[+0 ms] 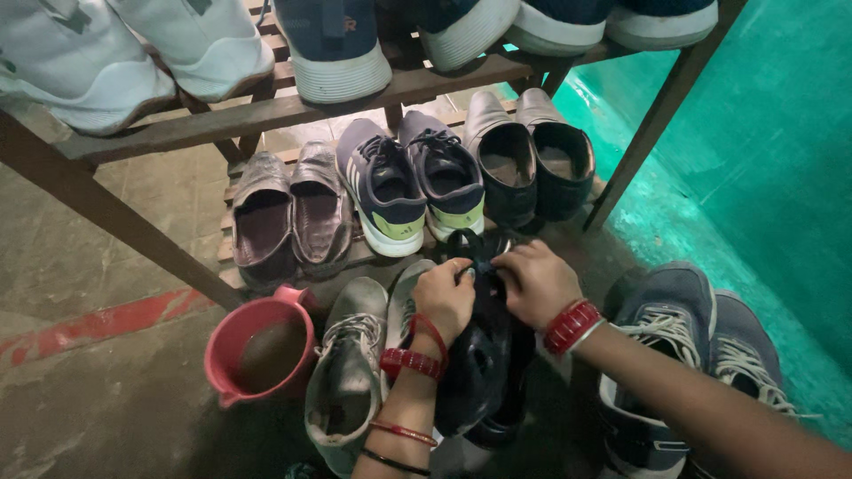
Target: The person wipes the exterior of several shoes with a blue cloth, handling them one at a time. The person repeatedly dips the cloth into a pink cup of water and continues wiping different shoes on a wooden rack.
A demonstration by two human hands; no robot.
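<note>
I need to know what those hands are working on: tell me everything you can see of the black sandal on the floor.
The black sandal looks like moulded rubber or plastic, glossy, with cut-out holes and a strap loop at its far end. It lies lengthwise on the concrete floor in front of the low rack, seemingly stacked on a second black one. The left hand and right hand both grip its strap end. A dirty grey sneaker sits just left of it.

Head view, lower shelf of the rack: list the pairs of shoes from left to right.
Brown slip-on pair → navy sneakers with yellow-green heels → black leather shoes. In front of the shelf, the left hand and right hand both grip a black sandal on the floor.
</note>
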